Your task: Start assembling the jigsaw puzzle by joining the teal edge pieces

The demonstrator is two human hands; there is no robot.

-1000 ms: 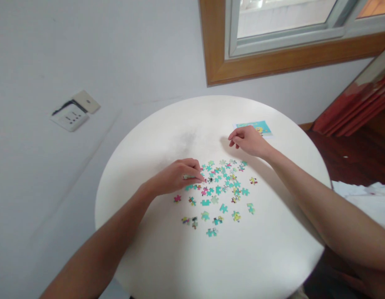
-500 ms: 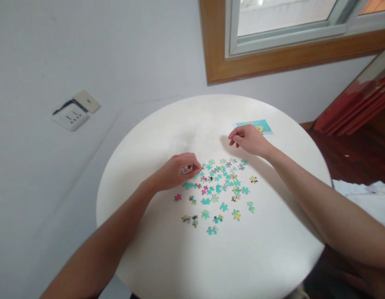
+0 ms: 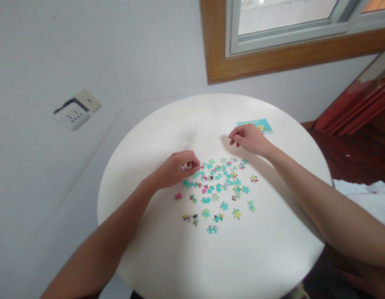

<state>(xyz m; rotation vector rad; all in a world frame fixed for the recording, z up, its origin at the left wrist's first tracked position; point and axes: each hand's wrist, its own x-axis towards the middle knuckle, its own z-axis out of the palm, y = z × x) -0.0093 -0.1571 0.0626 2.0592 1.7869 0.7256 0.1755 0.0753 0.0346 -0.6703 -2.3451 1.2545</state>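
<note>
Bench (image 3: 211, 265): round, smooth, white; knobbed, flat jigsaw pieces (image 3: 218, 188) scattered mid-frame.
Left hand (image 3: 175, 167): grip pinched together at the pieces' upper-left edge, higher than a second ago; whether it holds one, cannot tell.
Right hand (image 3: 250, 139): grip loosely curled, fingers apart, partly blocking a picture card (image 3: 266, 126).
Upper right: wood-framed window (image 3: 279, 16).

Left hand (image 3: 175, 168) moved forward since 1 s ago, fingers (image 3: 192, 157) more curled, now at far-left edge of puzzle pieces (image 3: 218, 187).
</note>
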